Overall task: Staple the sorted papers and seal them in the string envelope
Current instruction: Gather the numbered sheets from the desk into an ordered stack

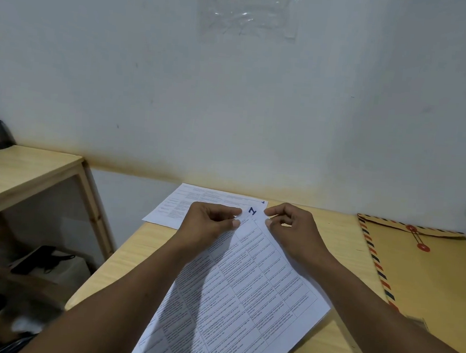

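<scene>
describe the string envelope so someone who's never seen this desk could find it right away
Start at the light wooden desk against the white wall and look to its right end, beyond the right hand. The string envelope lies flat there, large and brown. Unlike the white printed papers beside it, it has a red and blue striped border and two red discs joined by a string.

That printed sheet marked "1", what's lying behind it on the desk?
Behind the marked sheet another printed sheet lies flat by the wall; both hands cover its near edge.
</scene>
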### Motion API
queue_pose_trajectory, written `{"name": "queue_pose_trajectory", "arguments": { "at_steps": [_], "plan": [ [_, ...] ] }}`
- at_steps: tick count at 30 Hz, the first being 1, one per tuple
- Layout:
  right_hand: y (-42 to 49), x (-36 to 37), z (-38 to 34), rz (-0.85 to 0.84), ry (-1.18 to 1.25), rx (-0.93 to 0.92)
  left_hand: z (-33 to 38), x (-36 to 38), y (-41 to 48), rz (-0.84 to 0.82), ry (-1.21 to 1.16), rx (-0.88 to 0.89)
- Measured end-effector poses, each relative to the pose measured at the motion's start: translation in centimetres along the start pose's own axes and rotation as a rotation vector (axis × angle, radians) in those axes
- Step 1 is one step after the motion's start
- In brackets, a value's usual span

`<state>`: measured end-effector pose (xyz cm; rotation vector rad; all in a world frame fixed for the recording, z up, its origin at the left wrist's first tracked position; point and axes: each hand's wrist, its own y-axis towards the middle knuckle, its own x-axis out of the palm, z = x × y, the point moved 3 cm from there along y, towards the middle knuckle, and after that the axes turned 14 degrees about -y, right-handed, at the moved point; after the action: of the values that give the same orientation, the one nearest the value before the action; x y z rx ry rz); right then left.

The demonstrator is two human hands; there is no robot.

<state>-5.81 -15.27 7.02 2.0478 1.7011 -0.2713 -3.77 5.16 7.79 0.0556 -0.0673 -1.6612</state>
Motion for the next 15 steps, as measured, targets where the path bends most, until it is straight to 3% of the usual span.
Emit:
{"name": "queue_pose_trajectory", "arguments": {
  "at_steps": [3, 7, 15],
  "plan": [
    [0.19, -0.08, 0.01, -0.046, -0.001, -0.003, -0.08, -0.20, 0.14, 0.011, 0.004, 0.014],
    [0.25, -0.39, 0.26, -0.225, -0.023, -0.008, -0.19, -0.62, 0.30, 0.029, -0.017, 0.021],
    [0.38, -0.28, 0.61, -0.163, -0.033, -0.015, 0.41, -0.31, 0.22, 0.022, -0.054, 0.025]
  ]
}}
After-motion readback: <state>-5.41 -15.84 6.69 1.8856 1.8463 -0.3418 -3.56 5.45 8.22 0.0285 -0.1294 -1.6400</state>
